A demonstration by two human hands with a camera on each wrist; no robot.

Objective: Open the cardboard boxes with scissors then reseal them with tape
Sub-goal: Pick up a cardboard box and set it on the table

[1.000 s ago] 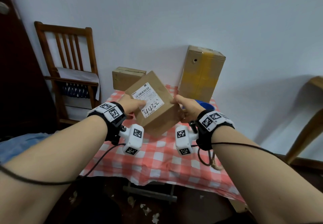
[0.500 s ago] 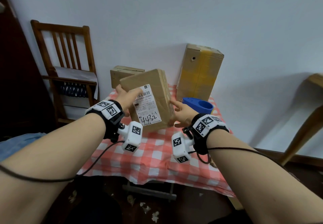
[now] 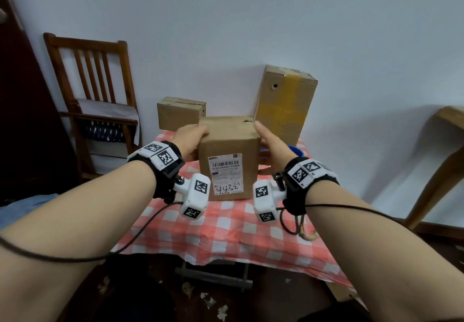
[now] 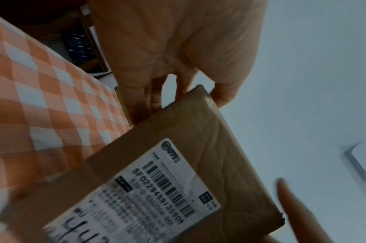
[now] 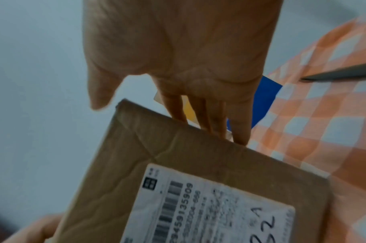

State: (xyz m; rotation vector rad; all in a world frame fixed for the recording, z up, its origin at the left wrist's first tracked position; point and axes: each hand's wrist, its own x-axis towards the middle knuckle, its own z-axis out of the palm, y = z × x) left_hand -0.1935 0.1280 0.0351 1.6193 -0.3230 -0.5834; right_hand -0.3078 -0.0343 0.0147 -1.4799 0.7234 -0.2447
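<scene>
A brown cardboard box (image 3: 228, 143) with a white shipping label (image 3: 227, 173) stands upright on the checked tablecloth (image 3: 226, 233), label facing me. My left hand (image 3: 190, 135) holds its upper left side, with the thumb over the top corner and the fingers (image 4: 144, 95) down the side. My right hand (image 3: 270, 143) presses straight fingers (image 5: 211, 118) flat against the right side, with the thumb clear of the corner. A grey scissor blade (image 5: 340, 74) lies on the cloth to the right. No tape roll is clearly visible.
A small cardboard box (image 3: 179, 118) and a tall box with yellow tape (image 3: 286, 103) stand against the wall behind. A blue object (image 3: 293, 149) sits behind my right hand. A wooden chair (image 3: 93, 90) stands to the left and another wooden table (image 3: 449, 145) to the right.
The labelled box was held tilted above the table. It has been turned upright and lowered onto the cloth, and both hands have shifted to its upper sides.
</scene>
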